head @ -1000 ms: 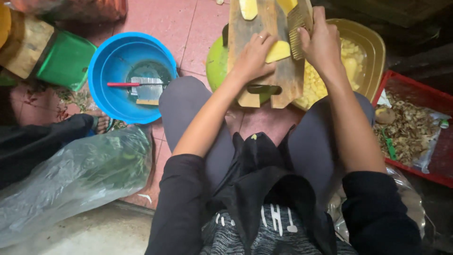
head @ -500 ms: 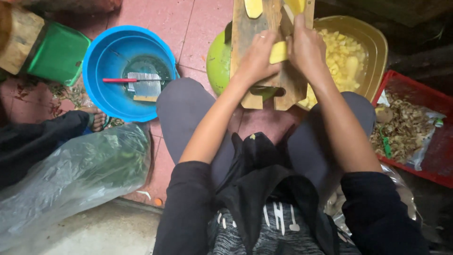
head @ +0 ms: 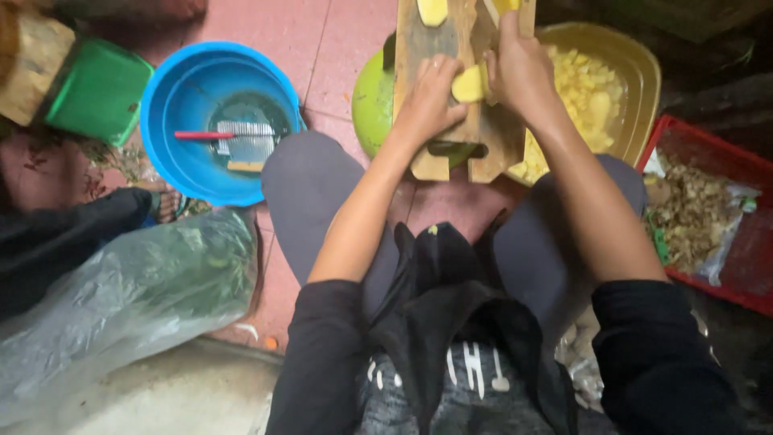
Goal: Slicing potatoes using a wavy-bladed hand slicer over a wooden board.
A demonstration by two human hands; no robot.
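Hands shifted up wooden board point(head: 439, 48), left hand point(head: 427, 101) pressing yellow chunk point(head: 469, 83)

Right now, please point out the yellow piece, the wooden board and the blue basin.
yellow piece point(head: 469, 83), head view, its middle.
wooden board point(head: 424, 48), head view, bare left plank.
blue basin point(head: 173, 97), head view, inner wall.

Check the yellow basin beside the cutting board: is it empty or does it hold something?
Not empty. The yellow basin holds a heap of pale yellow cut pieces, covering most of its visible bottom.
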